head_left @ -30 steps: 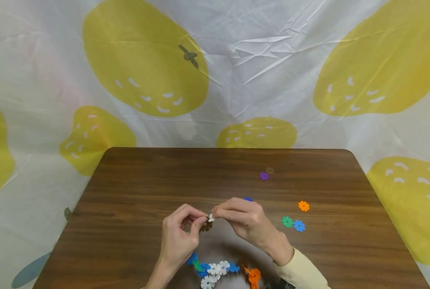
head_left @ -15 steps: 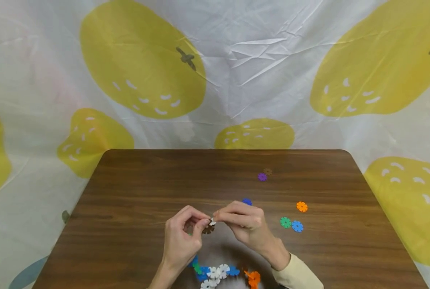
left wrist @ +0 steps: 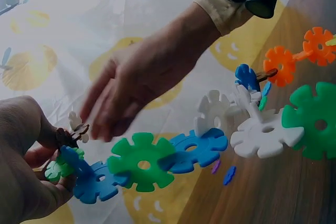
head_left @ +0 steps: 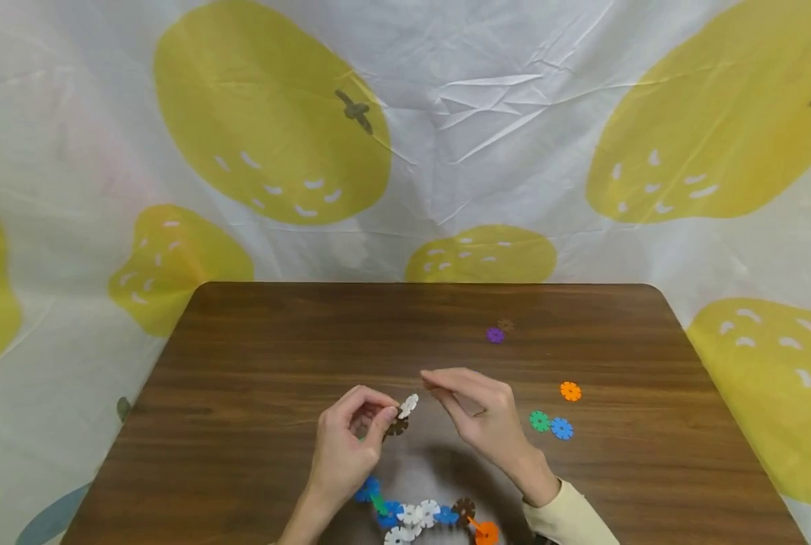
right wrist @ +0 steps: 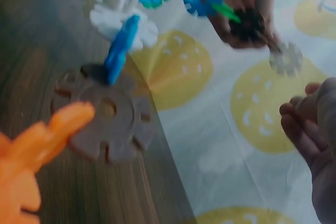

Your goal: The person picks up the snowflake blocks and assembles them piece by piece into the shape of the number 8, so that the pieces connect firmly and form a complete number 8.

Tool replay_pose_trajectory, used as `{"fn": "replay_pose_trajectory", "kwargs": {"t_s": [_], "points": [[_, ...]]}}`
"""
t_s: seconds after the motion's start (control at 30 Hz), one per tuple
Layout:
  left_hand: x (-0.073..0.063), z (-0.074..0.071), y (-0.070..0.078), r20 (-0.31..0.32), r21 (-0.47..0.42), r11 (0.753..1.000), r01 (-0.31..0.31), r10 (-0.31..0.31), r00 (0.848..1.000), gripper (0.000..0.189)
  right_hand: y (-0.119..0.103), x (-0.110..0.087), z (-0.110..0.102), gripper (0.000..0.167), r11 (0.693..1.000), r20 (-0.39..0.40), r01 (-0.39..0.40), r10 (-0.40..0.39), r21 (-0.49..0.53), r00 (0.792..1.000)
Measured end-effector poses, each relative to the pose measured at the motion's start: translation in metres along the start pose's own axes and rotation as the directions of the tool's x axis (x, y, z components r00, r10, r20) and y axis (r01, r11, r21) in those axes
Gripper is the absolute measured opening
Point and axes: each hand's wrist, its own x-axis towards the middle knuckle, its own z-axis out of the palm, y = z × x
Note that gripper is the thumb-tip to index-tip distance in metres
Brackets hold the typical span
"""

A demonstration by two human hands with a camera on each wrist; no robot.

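Note:
My left hand (head_left: 351,435) pinches one end of a chain of slotted interlocking plastic discs. At that end a brown disc (head_left: 398,427) sticks out past the thumb, and a white disc (head_left: 408,406) stands up joined to it. My right hand (head_left: 483,409) is just right of the white disc, apart from it, its fingers extended and holding nothing. From the left hand the chain runs through a green disc (left wrist: 142,162) and a blue disc (left wrist: 197,150) to several white ones (head_left: 427,513). Farther on come another brown disc (right wrist: 110,114) and orange discs (head_left: 486,533).
Loose discs lie on the dark wooden table (head_left: 276,356): purple (head_left: 495,335) and pale brown (head_left: 506,325) toward the back, orange (head_left: 570,391), green (head_left: 539,421) and light blue (head_left: 561,428) at right. A fruit-patterned curtain (head_left: 405,151) hangs behind the table.
My right hand has let go of the white disc and drawn back to the right, so the disc now shows whole. The left hand keeps its pinch and has barely moved.

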Motion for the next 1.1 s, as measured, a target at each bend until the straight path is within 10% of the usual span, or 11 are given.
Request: {"fn": "replay_pose_trajectory", "kwargs": {"t_s": [0.13, 0.3, 0.47, 0.67, 0.77, 0.97, 1.1], "points": [[0.0, -0.003, 0.0, -0.005, 0.009, 1.0, 0.019, -0.018, 1.0, 0.009, 0.015, -0.008, -0.017, 0.032, 0.969, -0.028, -0.232, 0.231, -0.086, 0.973], [0.0, -0.005, -0.002, 0.003, 0.016, 1.0, 0.027, -0.027, 1.0, 0.009, 0.039, -0.025, -0.035, 0.023, 0.82, 0.014, -0.507, 0.53, -0.266, 0.848], [0.0, -0.006, -0.004, 0.022, -0.015, 0.999, 0.039, -0.039, 0.999, 0.008, 0.063, -0.044, -0.034, 0.036, 0.686, 0.124, -0.589, 0.69, -0.428, 0.713], [0.001, -0.006, -0.005, 0.04, -0.042, 0.997, 0.057, -0.056, 0.998, 0.007, 0.077, -0.048, -0.024, 0.045, 0.618, 0.179, -0.629, 0.766, -0.472, 0.618], [0.0, -0.005, -0.005, 0.055, -0.044, 0.997, 0.062, -0.06, 0.997, 0.007, 0.074, -0.046, -0.02, 0.041, 0.652, 0.178, -0.609, 0.735, -0.452, 0.655], [0.001, -0.004, -0.003, 0.099, -0.046, 0.995, 0.084, -0.079, 0.992, 0.007, 0.031, -0.016, -0.017, 0.033, 0.914, 0.27, -0.406, 0.387, 0.017, 0.882], [0.002, -0.003, -0.004, 0.133, -0.065, 0.995, 0.081, -0.071, 0.989, 0.006, 0.002, 0.01, -0.014, 0.032, 0.89, 0.388, -0.32, 0.183, 0.324, 0.903]]}}
